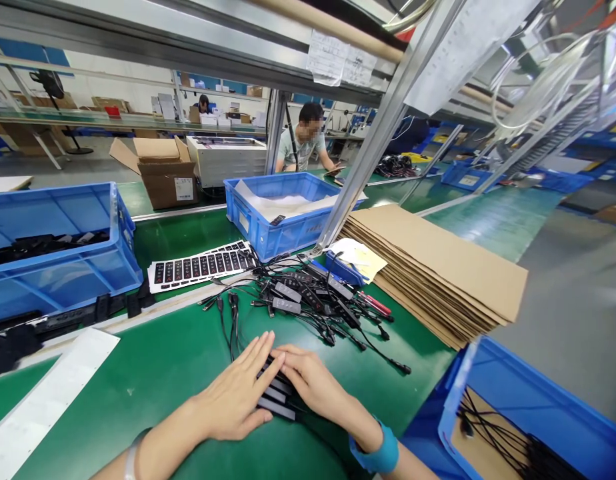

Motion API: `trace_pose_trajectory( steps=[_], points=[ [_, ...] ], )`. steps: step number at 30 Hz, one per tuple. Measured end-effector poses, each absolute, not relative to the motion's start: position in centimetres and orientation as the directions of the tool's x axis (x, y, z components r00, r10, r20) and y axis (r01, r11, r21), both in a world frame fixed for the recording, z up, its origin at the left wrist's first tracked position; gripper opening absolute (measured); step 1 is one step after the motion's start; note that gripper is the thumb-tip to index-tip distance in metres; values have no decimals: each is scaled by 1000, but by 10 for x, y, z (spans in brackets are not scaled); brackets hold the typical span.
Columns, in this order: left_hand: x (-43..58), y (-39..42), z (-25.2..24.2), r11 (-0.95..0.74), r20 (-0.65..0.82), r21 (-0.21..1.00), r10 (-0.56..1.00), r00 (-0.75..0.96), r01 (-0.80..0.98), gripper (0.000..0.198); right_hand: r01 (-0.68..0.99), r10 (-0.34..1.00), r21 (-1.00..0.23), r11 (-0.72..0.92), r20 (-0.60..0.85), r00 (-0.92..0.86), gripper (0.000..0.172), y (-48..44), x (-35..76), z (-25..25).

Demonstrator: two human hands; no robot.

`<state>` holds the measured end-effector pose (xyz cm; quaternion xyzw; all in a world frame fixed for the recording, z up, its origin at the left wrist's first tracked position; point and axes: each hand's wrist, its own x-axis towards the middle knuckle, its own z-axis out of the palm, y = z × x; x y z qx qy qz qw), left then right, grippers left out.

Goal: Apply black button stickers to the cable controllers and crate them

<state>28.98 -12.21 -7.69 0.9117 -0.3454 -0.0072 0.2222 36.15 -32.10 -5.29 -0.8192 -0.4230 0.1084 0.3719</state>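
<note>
On the green work surface, several slim dark cabled control boxes with grey faces lie side by side under my hands. My left hand rests flat across their left part, its fingers stretched out. From the right, my right hand reaches over their far end, fingertips pressed together beside the left fingers. Whatever is between those fingertips is hidden. Black cables with plugs run out beyond the left hand. Farther back lies a tangled pile of similar cabled boxes, a few with grey faces up.
Sticker sheets lie left of the pile. Blue bins stand at left, back and lower right. Flat cardboard is stacked at right, near red pens. A metal post slants overhead. Another person sits beyond.
</note>
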Motion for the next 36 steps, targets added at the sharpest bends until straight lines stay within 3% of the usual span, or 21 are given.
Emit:
trace_pose_trajectory(
  steps=[2,5,8,13,16,18,23,26,31,36],
  points=[
    [291,-121,-77,-672,108,404,-639,761,-621,99,652,733,-621,-435,177,657,25,-322,379,-48],
    [295,-120,-74,-667,73,412,-655,753,-620,93,580,499,-480,-657,300,813,23,-330,423,-47],
    [297,-119,-70,-669,59,415,-656,753,-616,87,522,391,-440,-731,357,848,24,-338,454,-49],
    [293,-121,-71,-680,101,434,-616,782,-592,91,614,504,-441,-655,350,790,26,-337,415,-56],
    [292,-121,-74,-679,130,431,-605,785,-595,96,676,679,-531,-511,233,696,30,-334,380,-60],
    [293,-121,-74,-675,121,429,-615,779,-600,94,664,693,-536,-521,188,696,30,-339,377,-62],
    [295,-119,-71,-675,70,426,-640,765,-603,84,439,330,-381,-814,318,889,29,-387,421,-56],
    [295,-119,-72,-672,68,431,-641,765,-602,88,381,262,-349,-856,343,902,26,-408,437,-51],
    [294,-120,-79,-667,102,456,-619,779,-590,100,496,382,-411,-765,331,863,26,-383,414,-49],
    [296,-119,-80,-747,157,412,-506,848,-522,118,585,658,-555,-591,86,748,35,-341,372,-56]
  ],
)
